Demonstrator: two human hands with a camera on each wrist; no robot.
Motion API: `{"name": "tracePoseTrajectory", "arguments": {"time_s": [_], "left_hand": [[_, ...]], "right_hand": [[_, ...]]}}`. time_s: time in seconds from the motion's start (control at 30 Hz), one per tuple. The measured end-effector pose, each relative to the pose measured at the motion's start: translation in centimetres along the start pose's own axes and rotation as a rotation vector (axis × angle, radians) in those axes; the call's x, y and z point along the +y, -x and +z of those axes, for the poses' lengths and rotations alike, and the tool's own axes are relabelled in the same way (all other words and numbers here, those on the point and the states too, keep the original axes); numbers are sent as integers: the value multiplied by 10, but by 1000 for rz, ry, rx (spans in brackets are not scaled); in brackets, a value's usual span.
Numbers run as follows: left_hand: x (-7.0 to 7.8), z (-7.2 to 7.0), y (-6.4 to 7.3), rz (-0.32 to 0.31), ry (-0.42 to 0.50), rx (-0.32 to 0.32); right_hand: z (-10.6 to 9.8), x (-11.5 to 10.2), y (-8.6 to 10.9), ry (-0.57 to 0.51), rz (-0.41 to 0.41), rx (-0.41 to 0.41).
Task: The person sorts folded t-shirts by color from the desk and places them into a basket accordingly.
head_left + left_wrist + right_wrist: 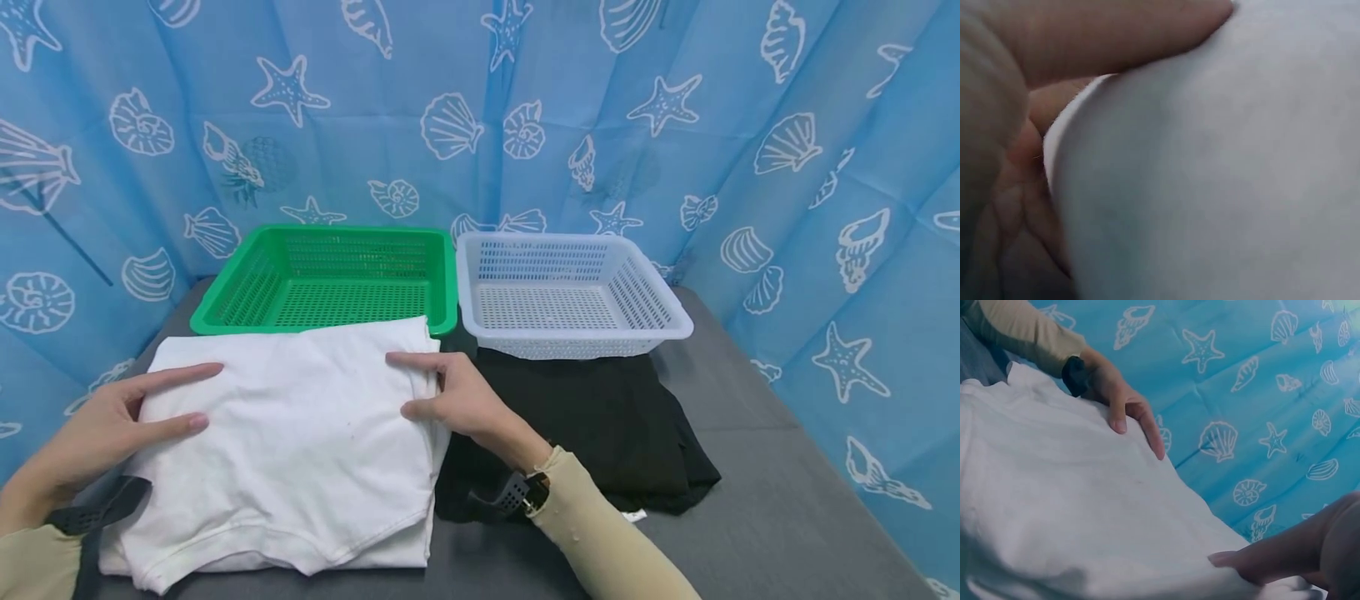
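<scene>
A folded white T-shirt (292, 442) lies in front of me at the left, its curved neckline toward my body. My left hand (120, 421) grips its left edge, thumb and index finger on top; in the left wrist view the shirt's folded edge (1063, 134) sits between the fingers. On the opposite edge my right hand (468, 396) holds the layered fabric, thumb and index finger over it and the other fingers hidden. The right wrist view shows both hands at the white cloth (1097, 500).
Beyond the shirt stands a green plastic basket (352, 233), its front rim partly covered by the shirt. Beside it is a white basket (585, 335). A folded black garment (592, 433) lies under my right forearm on the grey tabletop (787, 500). A blue seashell curtain (525, 183) hangs behind.
</scene>
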State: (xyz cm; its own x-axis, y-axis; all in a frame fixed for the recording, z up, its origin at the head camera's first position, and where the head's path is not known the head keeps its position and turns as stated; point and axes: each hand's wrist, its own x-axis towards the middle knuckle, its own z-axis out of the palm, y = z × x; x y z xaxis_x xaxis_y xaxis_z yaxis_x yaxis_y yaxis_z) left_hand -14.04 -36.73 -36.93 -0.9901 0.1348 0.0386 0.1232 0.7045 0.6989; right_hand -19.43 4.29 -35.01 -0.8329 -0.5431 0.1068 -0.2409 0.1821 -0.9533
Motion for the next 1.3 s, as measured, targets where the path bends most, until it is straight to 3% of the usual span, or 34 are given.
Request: {"name": "tracePoseTrajectory", "arguments": {"time_s": [0.17, 0.37, 0.63, 0.83, 1.0, 1.1, 1.3], "left_hand": [[3, 1, 1, -13, 13, 11], [12, -1, 2, -19, 4, 70], [31, -5, -15, -16, 46, 84], [45, -10, -25, 34, 67, 92], [58, -20, -37, 41, 41, 84], [67, -30, -46, 15, -3, 70], [88, -56, -76, 31, -4, 16]], "right_hand": [[-3, 0, 0, -18, -14, 5], [-10, -1, 0, -41, -69, 0], [-30, -6, -3, -35, -81, 26], [-44, -11, -13, -11, -68, 39], [-55, -16, -24, 10, -65, 74], [-60, -21, -32, 8, -69, 81], [-79, -41, -55, -13, -44, 129]]}}
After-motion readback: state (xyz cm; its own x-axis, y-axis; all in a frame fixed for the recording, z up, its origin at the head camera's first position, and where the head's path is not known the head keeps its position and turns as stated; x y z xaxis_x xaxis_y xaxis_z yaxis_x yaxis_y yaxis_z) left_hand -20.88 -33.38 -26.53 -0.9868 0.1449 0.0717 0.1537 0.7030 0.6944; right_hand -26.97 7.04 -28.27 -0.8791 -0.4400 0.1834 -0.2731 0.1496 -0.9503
